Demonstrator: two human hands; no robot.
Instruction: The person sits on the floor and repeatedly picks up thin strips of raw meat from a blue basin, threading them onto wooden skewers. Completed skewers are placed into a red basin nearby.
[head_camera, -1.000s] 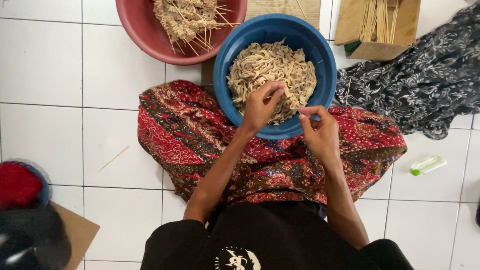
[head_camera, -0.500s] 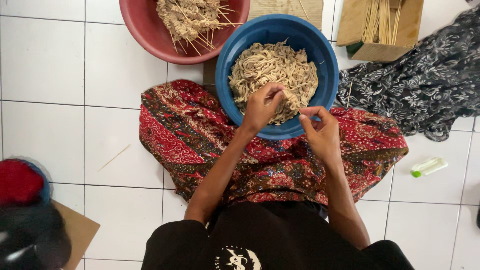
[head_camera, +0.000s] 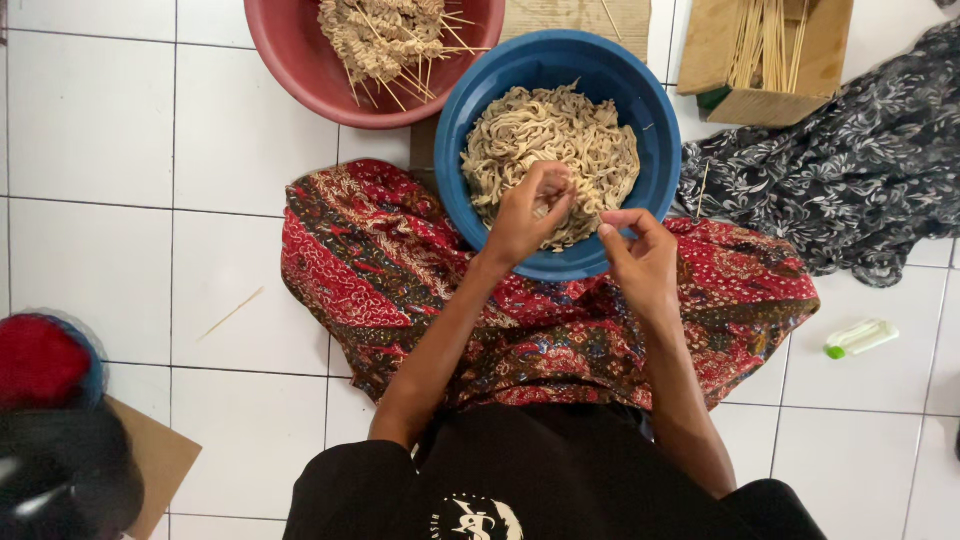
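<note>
Left hand (head_camera: 525, 220) pinched on a pale strip (head_camera: 556, 196) at the heap's near edge in the blue basin (head_camera: 455, 120); right hand (head_camera: 640, 262) just beside, fingertips closed — skewer not discernible. Best thread close to the pinch — strip taut.

Over the past second, the left hand (head_camera: 527, 215) has curled tighter over the pale strips (head_camera: 550, 140) in the blue basin (head_camera: 460, 120), its fingers now closed on a piece that a moment ago hung loosely from them. The right hand (head_camera: 640, 255) has edged slightly up toward the basin rim, thumb and forefinger pinched together as before the shift.
</note>
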